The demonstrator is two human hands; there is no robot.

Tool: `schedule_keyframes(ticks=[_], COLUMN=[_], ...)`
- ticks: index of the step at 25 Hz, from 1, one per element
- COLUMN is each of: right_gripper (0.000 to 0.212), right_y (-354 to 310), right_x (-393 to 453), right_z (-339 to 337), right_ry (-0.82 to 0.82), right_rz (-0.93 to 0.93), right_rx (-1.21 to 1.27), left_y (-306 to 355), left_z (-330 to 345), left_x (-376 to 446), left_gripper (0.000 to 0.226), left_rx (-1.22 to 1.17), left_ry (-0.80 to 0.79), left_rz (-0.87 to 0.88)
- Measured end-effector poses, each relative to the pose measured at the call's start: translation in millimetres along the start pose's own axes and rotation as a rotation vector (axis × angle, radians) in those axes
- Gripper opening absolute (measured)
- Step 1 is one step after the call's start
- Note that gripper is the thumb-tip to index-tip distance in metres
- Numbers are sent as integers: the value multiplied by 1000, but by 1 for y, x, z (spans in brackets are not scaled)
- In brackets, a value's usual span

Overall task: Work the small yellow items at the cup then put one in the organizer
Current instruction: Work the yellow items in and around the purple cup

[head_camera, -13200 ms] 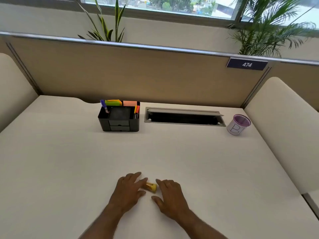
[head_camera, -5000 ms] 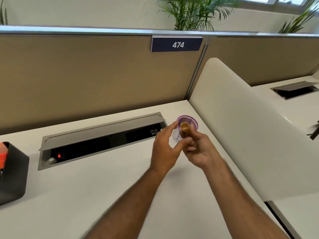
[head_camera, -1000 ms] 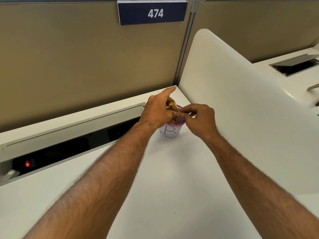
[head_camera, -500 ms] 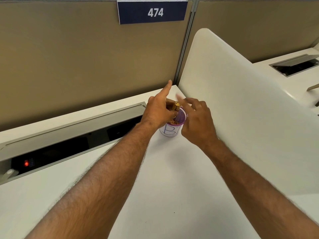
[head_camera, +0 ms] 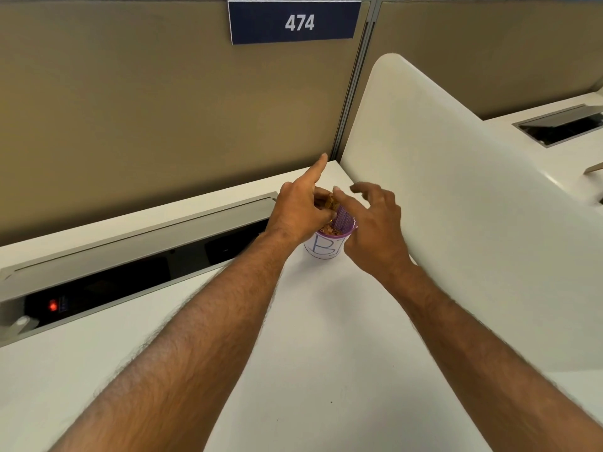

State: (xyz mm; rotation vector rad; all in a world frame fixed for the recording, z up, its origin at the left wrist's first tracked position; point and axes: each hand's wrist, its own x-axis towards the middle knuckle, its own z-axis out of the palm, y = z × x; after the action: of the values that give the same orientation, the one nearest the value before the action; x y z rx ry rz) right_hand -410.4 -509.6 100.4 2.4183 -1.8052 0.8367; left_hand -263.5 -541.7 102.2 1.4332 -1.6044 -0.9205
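A small white cup with a purple rim and a hand-drawn "B" stands at the back right of the desk, with brownish shavings inside it. Directly over the cup my left hand pinches a small yellow item, its index finger pointing up and away. My right hand hovers just right of the cup, fingers spread and empty, one fingertip close to the yellow item. The organizer is out of view.
A white curved divider rises right beside the cup. A grey cable tray with an open lid and a red light runs along the desk's back left. A tan partition with a "474" sign stands behind.
My right hand has let go at the yellow item, spread its fingers and lifted slightly to the right. My left hand keeps the item above the cup.
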Motion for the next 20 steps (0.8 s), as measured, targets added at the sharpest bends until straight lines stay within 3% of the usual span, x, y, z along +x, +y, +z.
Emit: schedule_keyframes(ticks=[3,6,11,16,20], right_gripper=[86,81,94,88,98], right_y=[-1,-1,-8,0,-6], right_x=[2,-4,4,-8,-3], right_z=[-2,3,-7,4,-4], right_ry=[100,-24,162,-84,83], right_rz=[45,-25,89,72,127], right_rx=[43,-34,173,-100,47], left_y=[-2,-3,-4,-7,-5], left_z=[0,2,2,3,6], left_x=[1,1,0,-2,1], left_gripper=[96,92,98,94,95], left_rx=[-14,-19,19,7,9], left_ry=[19,8,18,-14,19], left_rz=[-20,16,-10,-5,-26])
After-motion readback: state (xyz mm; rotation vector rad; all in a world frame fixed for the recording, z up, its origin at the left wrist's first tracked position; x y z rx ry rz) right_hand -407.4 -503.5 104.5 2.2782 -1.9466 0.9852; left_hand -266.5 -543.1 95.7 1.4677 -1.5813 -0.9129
